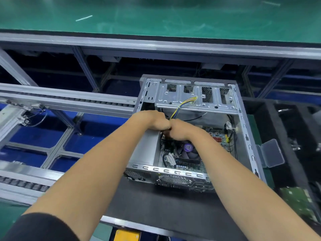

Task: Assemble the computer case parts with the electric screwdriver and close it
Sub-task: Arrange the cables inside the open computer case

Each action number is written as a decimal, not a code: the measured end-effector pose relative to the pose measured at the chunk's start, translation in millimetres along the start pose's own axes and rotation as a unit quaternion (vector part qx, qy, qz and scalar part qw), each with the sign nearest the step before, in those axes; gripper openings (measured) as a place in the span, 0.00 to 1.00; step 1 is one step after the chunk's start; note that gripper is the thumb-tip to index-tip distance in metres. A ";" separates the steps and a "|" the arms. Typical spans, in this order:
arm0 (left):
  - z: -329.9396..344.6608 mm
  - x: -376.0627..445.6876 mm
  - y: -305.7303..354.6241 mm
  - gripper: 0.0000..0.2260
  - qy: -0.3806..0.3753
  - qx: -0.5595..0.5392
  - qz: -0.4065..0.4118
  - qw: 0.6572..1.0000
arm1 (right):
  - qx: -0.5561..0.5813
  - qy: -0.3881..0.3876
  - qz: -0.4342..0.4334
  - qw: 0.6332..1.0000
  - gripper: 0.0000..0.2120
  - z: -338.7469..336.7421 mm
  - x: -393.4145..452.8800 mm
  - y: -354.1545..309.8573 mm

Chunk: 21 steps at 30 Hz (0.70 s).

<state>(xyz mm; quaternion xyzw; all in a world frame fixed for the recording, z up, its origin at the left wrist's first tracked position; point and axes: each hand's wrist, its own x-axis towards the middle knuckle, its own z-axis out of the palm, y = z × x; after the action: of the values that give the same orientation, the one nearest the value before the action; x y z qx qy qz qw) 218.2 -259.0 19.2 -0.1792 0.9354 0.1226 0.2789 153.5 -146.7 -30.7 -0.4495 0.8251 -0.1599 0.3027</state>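
Computer case (243, 129) lies open-side up on the dark mat (156, 206) in front of me, its side panel off and nowhere that I can see. Inside, the motherboard (217, 138) is seated, the CPU cooler fan (188, 147) sits on it, and the silver power supply (147, 148) fills the left side. A yellow-and-blue wire bundle (184, 105) trails up over the drive cage (196, 96).

My left hand (154, 120) and right hand (180, 130) meet knuckle to knuckle above the board, both with fingers curled down around something small and dark with a hint of red, probably a cable connector; I cannot tell exactly what each one pinches.

I judge the job to be midway: main parts are in, cabling is in hand. No electric screwdriver shows, so the screwing and the closing remain undone.
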 end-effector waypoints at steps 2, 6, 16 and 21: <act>-5.8 6.3 5.7 0.06 -0.092 -0.011 -0.023 0.995 | -0.011 -0.004 0.018 1.000 0.13 3.4 -1.2 -1.5; -5.5 16.3 8.6 0.05 -0.231 -0.016 -0.061 0.971 | -0.024 -0.018 0.012 0.999 0.15 4.4 -0.7 -1.9; -12.9 20.0 3.6 0.08 -0.264 -0.060 -0.083 0.959 | -0.063 -0.053 0.016 0.996 0.08 -3.3 0.4 2.5; -1.1 20.5 6.7 0.08 -0.167 -0.027 -0.045 0.985 | -0.060 -0.032 0.002 0.998 0.07 -1.3 3.6 2.6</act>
<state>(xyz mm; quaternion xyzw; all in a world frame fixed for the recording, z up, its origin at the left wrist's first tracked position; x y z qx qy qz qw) 198.9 -258.7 9.4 -0.2054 0.8632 0.1638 0.4311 149.5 -148.3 -32.4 -0.4701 0.8240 -0.0954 0.3016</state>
